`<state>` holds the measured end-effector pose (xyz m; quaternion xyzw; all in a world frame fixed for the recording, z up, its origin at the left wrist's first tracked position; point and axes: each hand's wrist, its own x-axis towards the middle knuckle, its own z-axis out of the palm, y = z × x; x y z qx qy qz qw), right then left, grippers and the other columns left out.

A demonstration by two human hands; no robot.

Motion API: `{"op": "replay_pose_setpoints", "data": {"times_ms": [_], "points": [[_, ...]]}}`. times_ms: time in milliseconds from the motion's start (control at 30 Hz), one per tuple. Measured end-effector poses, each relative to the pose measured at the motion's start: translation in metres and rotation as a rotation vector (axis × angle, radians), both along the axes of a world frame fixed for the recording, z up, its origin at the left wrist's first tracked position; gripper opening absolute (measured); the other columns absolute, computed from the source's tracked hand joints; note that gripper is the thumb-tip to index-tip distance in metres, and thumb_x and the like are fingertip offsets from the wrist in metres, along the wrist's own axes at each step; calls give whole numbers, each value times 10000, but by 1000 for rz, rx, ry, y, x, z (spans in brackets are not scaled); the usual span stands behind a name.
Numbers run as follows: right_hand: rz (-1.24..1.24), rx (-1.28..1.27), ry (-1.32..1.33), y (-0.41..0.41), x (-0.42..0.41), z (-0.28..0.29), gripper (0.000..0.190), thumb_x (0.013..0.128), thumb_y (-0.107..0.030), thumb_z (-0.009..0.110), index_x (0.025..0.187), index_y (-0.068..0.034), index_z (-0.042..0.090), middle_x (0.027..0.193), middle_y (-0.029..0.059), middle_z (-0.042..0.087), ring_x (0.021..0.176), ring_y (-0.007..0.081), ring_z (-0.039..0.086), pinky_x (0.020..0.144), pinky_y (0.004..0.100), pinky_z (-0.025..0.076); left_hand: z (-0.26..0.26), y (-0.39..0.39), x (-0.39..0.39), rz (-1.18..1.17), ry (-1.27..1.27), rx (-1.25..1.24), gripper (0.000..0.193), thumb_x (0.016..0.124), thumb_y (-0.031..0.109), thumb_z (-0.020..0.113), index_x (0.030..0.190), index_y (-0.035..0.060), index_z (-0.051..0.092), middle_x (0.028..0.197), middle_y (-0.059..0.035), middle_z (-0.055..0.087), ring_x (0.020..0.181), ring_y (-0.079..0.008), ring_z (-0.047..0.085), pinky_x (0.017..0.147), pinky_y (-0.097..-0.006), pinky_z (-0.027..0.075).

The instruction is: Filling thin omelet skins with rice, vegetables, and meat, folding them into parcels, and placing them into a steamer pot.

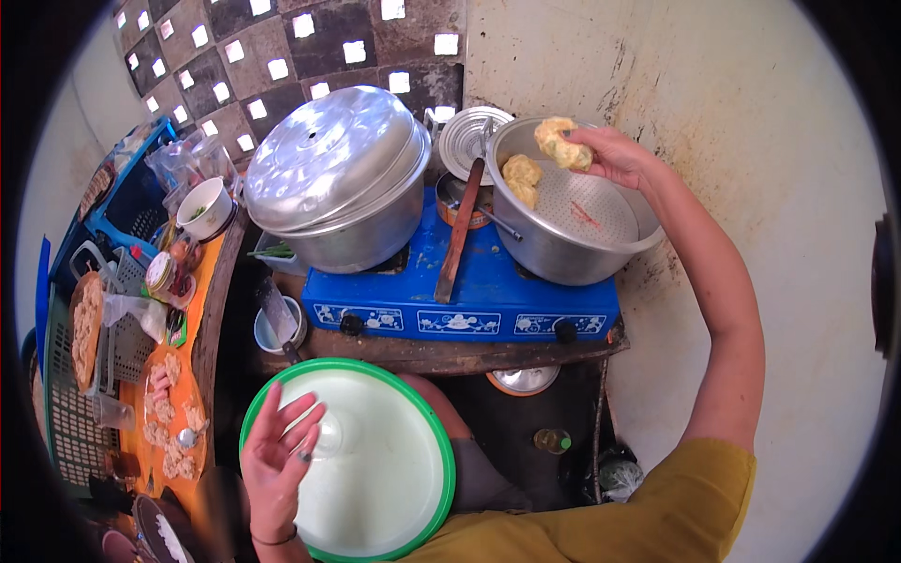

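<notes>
My right hand (619,158) grips a pale yellow lump of food (562,144), perhaps wrapped dumplings, over a large aluminium steamer pot (574,253). Inside the pot, more yellow lumps (522,181) lie against the left wall on the perforated steamer plate (584,197). Thin reddish strips (584,214) rest on the same plate. My left hand (281,450) is empty, palm up with fingers spread. Below it, a round white plastic lid or tray with a green rim (443,450) sits at my lap.
A blue two-burner gas stove (461,324) carries the steamer and a lidded aluminium pot (338,176). A wooden-handled tool (461,239) leans between them. Left stand a bowl holding a cleaver (278,317), an orange board with minced filling (169,415) and a plastic basket (77,415). A wall (760,141) borders the right.
</notes>
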<state>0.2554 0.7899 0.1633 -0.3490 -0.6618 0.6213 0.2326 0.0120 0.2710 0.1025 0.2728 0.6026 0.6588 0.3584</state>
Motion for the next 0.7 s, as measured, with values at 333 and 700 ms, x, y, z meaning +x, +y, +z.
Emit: {"op": "replay_pose_setpoints", "data": {"times_ms": [333, 700], "points": [[372, -222, -529, 56, 11, -58, 348, 909, -180, 698, 1158, 54, 628, 1102, 147, 695, 961, 201, 708, 829, 321, 614, -13, -58, -23, 74, 95, -65, 601, 1007, 98, 559, 1521, -38, 278, 1430, -297, 459, 1329, -354, 492, 1108, -378, 416], [458, -284, -541, 45, -22, -96, 272, 886, -172, 722, 1057, 34, 673, 1004, 131, 715, 841, 176, 712, 723, 279, 609, -8, -44, -14, 54, 118, -154, 599, 1011, 126, 560, 1518, -34, 285, 1433, -285, 461, 1325, -352, 495, 1108, -376, 422]]}}
